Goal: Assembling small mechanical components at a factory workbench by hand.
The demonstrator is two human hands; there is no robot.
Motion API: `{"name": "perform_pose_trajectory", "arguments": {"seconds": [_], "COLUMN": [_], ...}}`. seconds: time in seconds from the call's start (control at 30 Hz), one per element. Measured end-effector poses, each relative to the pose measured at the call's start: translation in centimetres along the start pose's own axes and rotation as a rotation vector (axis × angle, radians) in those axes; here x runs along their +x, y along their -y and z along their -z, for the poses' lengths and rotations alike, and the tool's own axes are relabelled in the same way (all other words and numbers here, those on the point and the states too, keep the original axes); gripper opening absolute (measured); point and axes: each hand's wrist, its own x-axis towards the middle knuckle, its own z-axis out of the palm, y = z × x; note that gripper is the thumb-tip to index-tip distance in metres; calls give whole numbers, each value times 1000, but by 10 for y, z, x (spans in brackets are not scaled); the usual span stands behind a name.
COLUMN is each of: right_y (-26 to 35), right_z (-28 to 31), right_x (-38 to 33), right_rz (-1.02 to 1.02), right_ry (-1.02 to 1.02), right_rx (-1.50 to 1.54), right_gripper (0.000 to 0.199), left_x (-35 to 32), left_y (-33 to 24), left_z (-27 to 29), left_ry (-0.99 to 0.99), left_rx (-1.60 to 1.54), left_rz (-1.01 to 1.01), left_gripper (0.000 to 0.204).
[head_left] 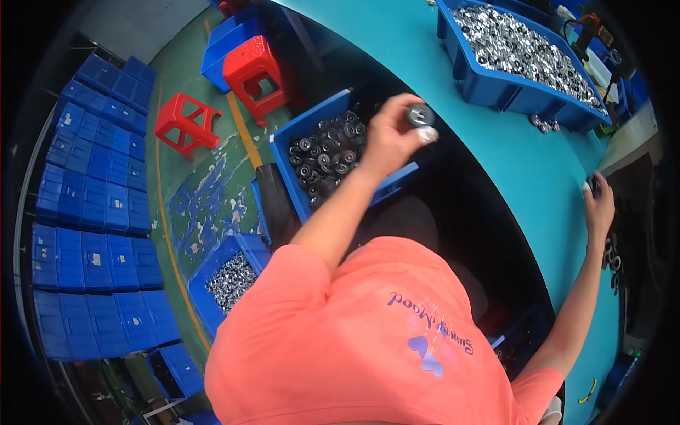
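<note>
My left hand [388,142] is raised over the near edge of the work table, closed around a black round part [420,115] with a metallic centre. White wrapping covers the tip of its thumb. Just below and to the left, a blue bin [285,144] holds many similar black round parts [327,157]. At the right, my right hand [601,207] reaches over the turquoise table [545,205], its fingers bent together around something small and dark that I cannot make out. Near that wrist, several dark and silvery rings [613,263] lie by the table's far side.
A blue bin [513,98] of shiny metal parts stands on the table, with a few loose pieces [544,124] beside it. Another blue bin [212,315] of metal parts sits at left. Red stools [185,124] and stacked blue crates [92,248] stand beyond. Yellow-handled pliers [588,392] lie lower right.
</note>
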Motion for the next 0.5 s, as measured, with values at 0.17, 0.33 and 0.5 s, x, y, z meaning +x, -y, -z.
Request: {"name": "perform_pose_trajectory", "arguments": {"seconds": [0.17, 0.33, 0.5], "right_y": [108, 150, 160], "right_z": [-13, -26, -31], "right_x": [10, 4, -4], "right_rz": [9, 51, 20], "right_ry": [105, 183, 231], "right_rx": [235, 297, 296], "right_gripper": [44, 46, 46], "left_x": [-22, -23, -22], "left_y": [-14, -5, 0], "left_z": [46, 47, 40], "left_ry": [-166, -139, -122], "left_rx": [55, 43, 10], "left_rz": [49, 19, 31], "left_gripper": [53, 55, 55]}}
